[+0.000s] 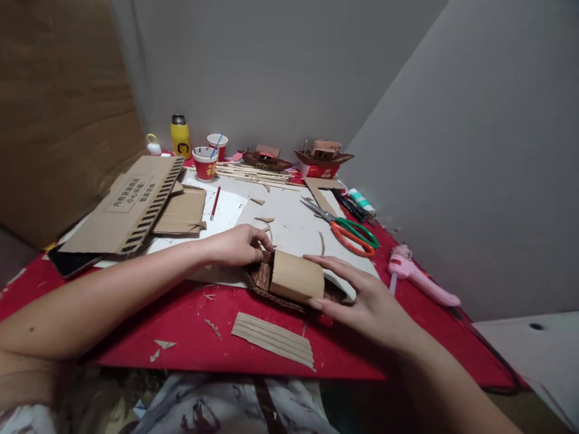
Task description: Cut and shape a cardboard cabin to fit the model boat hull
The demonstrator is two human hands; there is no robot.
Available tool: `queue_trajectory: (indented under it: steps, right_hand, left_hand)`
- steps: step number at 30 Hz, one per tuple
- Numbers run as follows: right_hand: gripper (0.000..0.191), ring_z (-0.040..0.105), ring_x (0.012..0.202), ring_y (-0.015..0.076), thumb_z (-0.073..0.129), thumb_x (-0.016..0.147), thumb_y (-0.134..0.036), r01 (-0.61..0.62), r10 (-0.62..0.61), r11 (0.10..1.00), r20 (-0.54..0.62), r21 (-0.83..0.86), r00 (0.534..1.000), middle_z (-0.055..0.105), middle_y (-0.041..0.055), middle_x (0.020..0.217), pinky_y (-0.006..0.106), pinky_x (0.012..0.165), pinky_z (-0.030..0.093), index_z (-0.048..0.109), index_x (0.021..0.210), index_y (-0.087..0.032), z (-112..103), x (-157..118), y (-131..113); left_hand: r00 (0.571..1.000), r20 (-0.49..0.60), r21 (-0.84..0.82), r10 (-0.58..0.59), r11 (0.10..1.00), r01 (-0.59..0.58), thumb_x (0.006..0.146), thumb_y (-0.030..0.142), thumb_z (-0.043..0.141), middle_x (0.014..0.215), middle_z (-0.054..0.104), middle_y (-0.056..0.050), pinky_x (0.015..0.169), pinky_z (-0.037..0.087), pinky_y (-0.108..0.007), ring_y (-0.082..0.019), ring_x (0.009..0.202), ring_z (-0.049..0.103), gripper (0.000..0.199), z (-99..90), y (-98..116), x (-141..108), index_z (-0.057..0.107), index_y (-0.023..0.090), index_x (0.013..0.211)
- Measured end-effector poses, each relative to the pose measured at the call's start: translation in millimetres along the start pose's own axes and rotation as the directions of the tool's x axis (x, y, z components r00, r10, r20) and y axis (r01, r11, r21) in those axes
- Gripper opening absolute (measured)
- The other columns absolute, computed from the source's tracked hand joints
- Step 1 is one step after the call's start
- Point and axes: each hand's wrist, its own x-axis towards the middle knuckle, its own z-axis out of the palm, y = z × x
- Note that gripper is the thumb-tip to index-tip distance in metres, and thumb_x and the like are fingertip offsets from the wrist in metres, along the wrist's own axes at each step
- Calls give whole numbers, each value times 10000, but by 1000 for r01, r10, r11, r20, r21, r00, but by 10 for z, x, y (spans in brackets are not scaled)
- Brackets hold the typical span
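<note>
A small brown model boat (261,278) of corrugated cardboard rests near the front of the red table. Over its middle sits a curved tan cardboard cover (296,276), arched like a cabin roof. My right hand (357,295) grips this cover at its right end, thumb low on the near side and fingers on the far side. At the boat's left end is my left hand (242,246), its fingers bent down and pinched by the cover's left edge; what they hold, if anything, is hidden. A ribbed cardboard strip (274,339) lies just in front of the boat.
Scissors (346,235) with green and orange handles lie beyond my right hand, a pink glue gun (420,277) farther right. A printed cardboard piece (131,205) and red pencil (216,203) are left. Paper cups (205,164), wooden sticks (253,173) and two finished boats (324,153) stand behind.
</note>
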Motion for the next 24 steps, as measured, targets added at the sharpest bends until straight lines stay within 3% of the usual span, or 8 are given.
queue_trajectory:
  steps: [4, 7, 15, 24]
  right_hand:
    - [546, 631, 1144, 293, 705, 813, -438, -72, 74, 997, 53, -30, 996, 671, 124, 1235, 385, 989, 501, 595, 1295, -205, -34, -25, 52]
    - [592, 606, 1183, 328, 714, 789, -489, -140, 142, 990, 80, -33, 987, 662, 141, 1259, 434, 1011, 485, 605, 1292, -198, -63, -35, 112]
    - [620, 604, 1194, 350, 747, 758, -477, -145, 148, 989, 105, -34, 983, 653, 166, 1280, 457, 1035, 470, 617, 1282, -173, -89, -17, 120]
    - [602, 618, 1167, 343, 741, 766, -488, -127, 131, 991, 106, -41, 986, 669, 148, 1250, 461, 1011, 493, 624, 1276, -190, -82, -7, 113]
  left_hand:
    - [990, 130, 89, 46, 994, -58, 665, 94, 592, 910, 749, -49, 657, 459, -235, -173, 775, 646, 423, -55, 13, -31, 716, 133, 1068]
    - [985, 166, 163, 35, 985, -62, 676, 92, 594, 925, 750, -55, 642, 457, -227, -170, 777, 637, 429, -76, 34, -28, 721, 124, 1085]
    - [990, 134, 219, -40, 976, 10, 704, 155, 630, 869, 744, -74, 622, 446, -264, -168, 700, 601, 375, -36, 79, -6, 742, 115, 1059]
    - [999, 37, 374, 25, 927, -37, 752, 166, 628, 927, 743, -154, 713, 429, -325, -222, 783, 617, 274, 63, 155, 31, 764, 99, 980]
